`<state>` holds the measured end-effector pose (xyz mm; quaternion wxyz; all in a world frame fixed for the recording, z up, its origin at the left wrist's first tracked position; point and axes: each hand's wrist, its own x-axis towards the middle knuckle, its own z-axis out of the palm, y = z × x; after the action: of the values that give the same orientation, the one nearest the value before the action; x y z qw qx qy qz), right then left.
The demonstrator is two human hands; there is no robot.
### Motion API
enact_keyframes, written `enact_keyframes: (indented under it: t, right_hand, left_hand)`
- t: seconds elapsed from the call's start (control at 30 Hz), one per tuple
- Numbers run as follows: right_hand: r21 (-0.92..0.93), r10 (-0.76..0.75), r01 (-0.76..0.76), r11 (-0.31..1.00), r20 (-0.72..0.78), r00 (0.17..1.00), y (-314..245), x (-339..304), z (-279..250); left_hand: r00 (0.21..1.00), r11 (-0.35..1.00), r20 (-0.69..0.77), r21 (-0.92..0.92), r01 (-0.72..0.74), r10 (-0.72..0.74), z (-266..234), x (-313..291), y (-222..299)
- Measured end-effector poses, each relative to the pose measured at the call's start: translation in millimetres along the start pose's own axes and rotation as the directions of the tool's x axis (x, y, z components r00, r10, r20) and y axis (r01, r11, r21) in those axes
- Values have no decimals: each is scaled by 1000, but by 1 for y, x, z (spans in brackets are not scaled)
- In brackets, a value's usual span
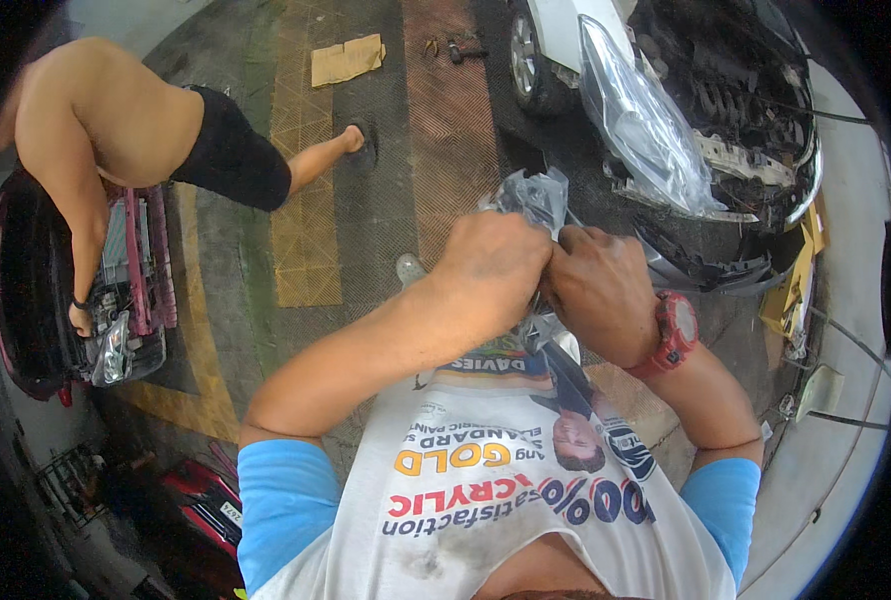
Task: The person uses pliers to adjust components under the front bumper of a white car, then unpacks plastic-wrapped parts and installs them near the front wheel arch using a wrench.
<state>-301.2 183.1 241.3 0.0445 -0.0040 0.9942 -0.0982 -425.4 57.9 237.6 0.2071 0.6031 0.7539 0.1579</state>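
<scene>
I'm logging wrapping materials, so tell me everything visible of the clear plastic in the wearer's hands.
The plastic looks like thin, shiny, see-through film with a greyish tint, crumpled into many folds. It is bunched between the left hand and the right hand, held close together. A tuft sticks out beyond the knuckles; another crinkled part shows below them, by the shirt. The hands hide its middle, so its full shape cannot be told.

Plastic film point(534, 197): clr, glossy, crinkly; plastic sheeting point(648, 140) ditto. Wristwatch point(677, 330): plas., semi-gloss. Shirt point(501, 500): matt cloth. Cardboard point(348, 61): matt, creased. Floor point(452, 135): rough, matt surf. Wheel rim point(523, 55): smooth, shiny, metal-look.
</scene>
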Motion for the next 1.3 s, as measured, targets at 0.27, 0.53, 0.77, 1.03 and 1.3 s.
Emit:
enact_keyframes:
  t: [0.27, 0.53, 0.77, 1.03, 1.3]
  right_hand:
    - [57, -261, 255, 965, 161, 952, -10, -15, -35]
    - [394, -206, 187, 900, 6, 979, 1, -45, -18]
    - [424, -155, 172, 889, -74, 985, 5, 3, -15]
    - [242, -181, 114, 964, 276, 944, 18, 81, -38]
    - [137, -186, 190, 972, -40, 982, 41, 239, -13]
  left_hand:
    - [985, 967, -17, -191, -169, 169, -14, -27, -4]
    - [985, 917, 9, -367, -156, 171, -36, -51, -2]
    - [982, 992, 156, -80, -94, 106, -34, -8, -19]
    - [979, 995, 182, -18, 96, -91, -62, 2, -58]
    - [997, 996, 73, 94, 7, -14, -133, 58, -181]
